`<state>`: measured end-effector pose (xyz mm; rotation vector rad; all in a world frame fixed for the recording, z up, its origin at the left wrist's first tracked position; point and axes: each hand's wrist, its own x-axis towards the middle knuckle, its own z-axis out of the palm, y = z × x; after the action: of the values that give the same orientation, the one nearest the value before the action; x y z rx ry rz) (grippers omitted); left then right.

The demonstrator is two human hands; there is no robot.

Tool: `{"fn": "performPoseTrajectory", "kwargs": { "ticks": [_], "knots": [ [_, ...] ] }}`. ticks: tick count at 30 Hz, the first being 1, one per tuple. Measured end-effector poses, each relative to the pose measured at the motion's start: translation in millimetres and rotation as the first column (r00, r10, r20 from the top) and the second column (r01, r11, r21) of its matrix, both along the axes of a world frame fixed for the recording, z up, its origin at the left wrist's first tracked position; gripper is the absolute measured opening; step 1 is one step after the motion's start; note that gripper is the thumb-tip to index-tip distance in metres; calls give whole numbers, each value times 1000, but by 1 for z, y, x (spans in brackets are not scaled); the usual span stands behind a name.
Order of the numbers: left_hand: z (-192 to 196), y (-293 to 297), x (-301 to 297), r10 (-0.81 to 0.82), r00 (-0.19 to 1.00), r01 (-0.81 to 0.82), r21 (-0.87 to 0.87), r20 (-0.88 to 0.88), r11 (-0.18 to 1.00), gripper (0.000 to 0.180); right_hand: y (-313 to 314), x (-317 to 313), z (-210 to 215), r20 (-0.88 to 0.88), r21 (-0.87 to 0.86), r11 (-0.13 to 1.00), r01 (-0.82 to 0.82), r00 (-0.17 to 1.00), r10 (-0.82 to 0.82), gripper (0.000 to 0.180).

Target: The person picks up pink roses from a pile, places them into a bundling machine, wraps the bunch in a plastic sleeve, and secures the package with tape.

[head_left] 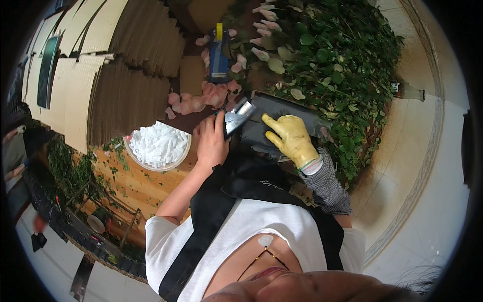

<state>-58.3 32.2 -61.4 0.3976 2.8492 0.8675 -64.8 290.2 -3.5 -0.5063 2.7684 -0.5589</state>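
Note:
My bare left hand (211,143) is closed on the side of a dark object with a shiny silver face (238,119); its exact kind I cannot make out. My right hand (289,138) wears a yellow rubber glove, with a grey checked sleeve above it. Its forefinger and thumb stretch out apart, pointing left, and nothing shows between them. Beneath both hands lies a dark flat surface (254,135). Pink rose heads (214,94) lie just beyond my left hand. Behind them stands a blue tape dispenser (218,63) with a yellow top.
Stacked cardboard sheets (136,80) rise at the left, with a phone (48,72) lying on them. A round tub (158,146) holds small white tubes. Leafy stems (337,75) heap up at the right, near a glass bottle (412,92). A metal frame (108,216) stands lower left.

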Motion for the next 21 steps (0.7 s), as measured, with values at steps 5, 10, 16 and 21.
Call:
{"fn": "performPoseTrajectory", "kwargs": {
  "ticks": [5,10,16,21],
  "knots": [
    [-31,-28,-20,-388,792,88,541,471,836,73,3,1,0,-5,-50,999,19,1000,-19,45],
    [-20,-18,-36,-229,847,239,40,480,970,38,6,3,-8,-65,-65,998,-4,998,0,44],
    [-74,-28,36,-179,895,-150,655,408,741,62,7,3,-9,-79,-90,996,-8,997,0,43],
    [-56,-69,81,-15,999,9,-148,-34,989,79,3,6,-6,-59,-102,995,11,998,-17,43]
  ]
}}
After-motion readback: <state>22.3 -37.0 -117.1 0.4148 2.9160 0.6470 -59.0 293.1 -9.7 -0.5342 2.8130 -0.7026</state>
